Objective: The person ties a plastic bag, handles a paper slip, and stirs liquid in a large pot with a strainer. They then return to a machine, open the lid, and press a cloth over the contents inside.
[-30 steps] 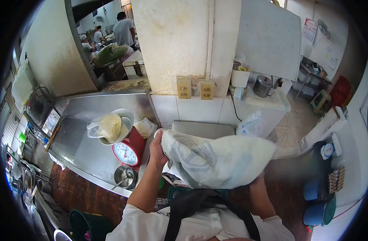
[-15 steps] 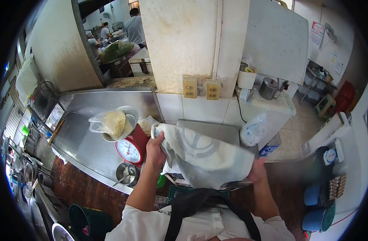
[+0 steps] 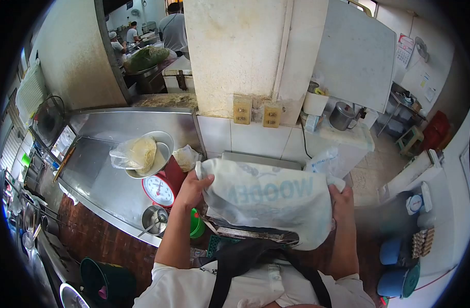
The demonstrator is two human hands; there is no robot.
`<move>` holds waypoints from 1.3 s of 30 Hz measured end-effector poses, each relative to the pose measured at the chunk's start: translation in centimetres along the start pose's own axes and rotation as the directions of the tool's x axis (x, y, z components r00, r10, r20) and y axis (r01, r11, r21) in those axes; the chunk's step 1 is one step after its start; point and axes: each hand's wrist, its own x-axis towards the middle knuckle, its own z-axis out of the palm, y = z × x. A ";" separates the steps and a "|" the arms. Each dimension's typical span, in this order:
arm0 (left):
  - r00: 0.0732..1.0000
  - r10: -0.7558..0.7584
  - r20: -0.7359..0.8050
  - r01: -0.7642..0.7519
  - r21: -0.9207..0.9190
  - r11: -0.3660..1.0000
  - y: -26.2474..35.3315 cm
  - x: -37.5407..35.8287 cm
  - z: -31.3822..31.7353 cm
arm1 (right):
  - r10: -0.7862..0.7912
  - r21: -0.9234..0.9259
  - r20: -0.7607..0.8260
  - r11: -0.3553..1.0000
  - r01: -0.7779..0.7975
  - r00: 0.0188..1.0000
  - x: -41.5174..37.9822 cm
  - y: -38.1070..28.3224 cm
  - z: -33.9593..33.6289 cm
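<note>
A whitish cloth (image 3: 266, 205) with faded blue lettering hangs spread between my two hands, over a flat surface whose front edge shows beneath it. Its upper left corner is pinched in my left hand (image 3: 193, 189), and my right hand (image 3: 342, 200) grips the upper right corner. Left of the cloth stands a red dial scale (image 3: 160, 190) bearing a metal bowl (image 3: 165, 149) and a plastic bag of pale food (image 3: 142, 154). A small metal pot (image 3: 155, 219) with a spoon sits below the scale.
The steel counter (image 3: 101, 174) runs along the left. A green container (image 3: 196, 225) is beside my left forearm. On the right ledge stands a metal mug (image 3: 343, 115); egg trays (image 3: 423, 243) and blue bins (image 3: 391, 282) are at far right. People work beyond the wall opening.
The cloth has been stretched wider and turned, so its lettering now shows instead of the round print. My right hand has risen and moved slightly right; my left hand has shifted slightly left.
</note>
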 end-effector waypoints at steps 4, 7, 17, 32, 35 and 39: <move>0.994 0.037 -0.102 0.007 0.395 0.919 1.1 1.0 -2.8 | -0.136 0.115 -0.021 0.984 0.138 0.990 0.0 -1.2 -0.1; 0.981 0.046 -0.187 -0.007 0.202 0.979 0.5 1.9 -3.8 | -0.192 0.103 -0.050 0.975 0.196 0.980 -0.4 -0.2 -0.1; 0.923 0.314 -0.224 -0.343 -0.104 0.934 3.0 0.5 -2.0 | -0.627 -0.362 -0.208 0.762 0.537 0.751 -0.7 -5.5 5.2; 0.943 0.226 -0.245 -0.134 0.341 0.930 1.8 4.7 -2.0 | -0.284 -0.325 -0.172 0.920 0.218 0.943 2.7 -0.9 1.9; 0.873 0.483 0.058 -0.407 0.632 0.659 -1.7 1.4 5.3 | -0.217 -0.563 0.015 0.805 0.188 0.976 -0.6 -2.4 8.9; 0.677 0.573 0.462 -0.736 0.448 0.508 -3.5 -3.4 13.1 | -0.266 -0.406 0.460 0.785 0.467 0.847 -4.4 -4.3 14.8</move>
